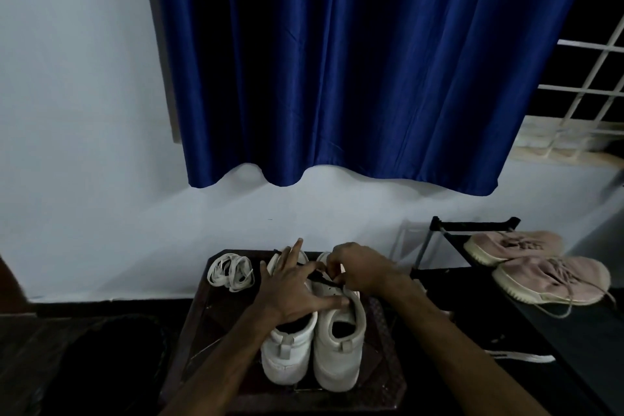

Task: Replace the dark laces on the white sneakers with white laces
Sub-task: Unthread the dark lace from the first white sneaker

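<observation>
Patterned dark table (202, 321): right hand (358, 268) pinches thin dark lace (316, 277).

Dim indoor light, cool bluish cast. Wall (84, 111) brightest, evenly lit. Soft hem shadow lies on it beneath blue curtain (354, 61); faint shadow of rack (472, 224) falls leftward on it. Curtain folds show satin sheen, deep black between. Window grille (591, 71) pale against black outside. Lower corners sink to near-black, detail lost. White sneakers (336, 361) stand out pale; dark lace (319, 277) pinched by right hand (358, 270) barely readable. Left hand (290, 290) fingertips slightly soft. Straight lines bow toward frame edges.
</observation>
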`<move>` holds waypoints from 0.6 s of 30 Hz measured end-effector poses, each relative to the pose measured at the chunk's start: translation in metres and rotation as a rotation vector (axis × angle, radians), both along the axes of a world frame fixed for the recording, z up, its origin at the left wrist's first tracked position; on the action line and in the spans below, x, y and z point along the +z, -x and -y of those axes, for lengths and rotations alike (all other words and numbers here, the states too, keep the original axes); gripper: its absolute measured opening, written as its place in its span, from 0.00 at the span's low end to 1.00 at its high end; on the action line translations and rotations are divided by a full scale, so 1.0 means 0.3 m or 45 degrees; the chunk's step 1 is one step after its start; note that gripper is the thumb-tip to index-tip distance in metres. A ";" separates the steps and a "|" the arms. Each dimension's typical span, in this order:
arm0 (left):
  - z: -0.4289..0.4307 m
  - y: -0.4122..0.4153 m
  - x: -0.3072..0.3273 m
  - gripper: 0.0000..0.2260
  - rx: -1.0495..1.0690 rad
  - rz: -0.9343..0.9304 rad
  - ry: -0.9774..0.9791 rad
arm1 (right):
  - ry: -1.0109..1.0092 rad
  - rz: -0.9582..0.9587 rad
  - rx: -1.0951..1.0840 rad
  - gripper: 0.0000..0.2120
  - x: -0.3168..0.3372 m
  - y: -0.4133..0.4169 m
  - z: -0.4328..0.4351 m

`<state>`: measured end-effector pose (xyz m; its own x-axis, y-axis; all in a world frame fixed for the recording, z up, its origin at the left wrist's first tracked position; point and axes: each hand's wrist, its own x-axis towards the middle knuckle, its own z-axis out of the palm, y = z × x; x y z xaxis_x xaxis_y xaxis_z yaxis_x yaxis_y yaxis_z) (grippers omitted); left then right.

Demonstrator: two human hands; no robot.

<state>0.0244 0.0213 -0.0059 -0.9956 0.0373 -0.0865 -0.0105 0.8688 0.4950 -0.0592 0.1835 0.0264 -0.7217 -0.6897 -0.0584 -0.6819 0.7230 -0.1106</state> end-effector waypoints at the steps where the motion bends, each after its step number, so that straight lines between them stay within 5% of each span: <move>1: 0.000 0.000 0.002 0.39 -0.002 0.002 0.005 | -0.039 -0.056 -0.007 0.05 0.004 -0.002 0.005; 7: 0.001 0.000 0.003 0.40 -0.001 0.012 0.020 | -0.367 -0.425 0.102 0.12 0.005 -0.019 0.005; 11: 0.004 0.001 -0.001 0.34 0.008 -0.006 -0.040 | -0.518 -0.424 -0.164 0.12 0.049 0.067 -0.208; 14: 0.004 0.002 -0.005 0.32 0.002 -0.026 -0.035 | -0.451 -0.357 -0.263 0.07 0.066 0.098 -0.303; 18: 0.000 0.002 -0.002 0.33 0.010 -0.018 -0.057 | 0.135 0.041 -0.139 0.04 0.050 0.078 -0.191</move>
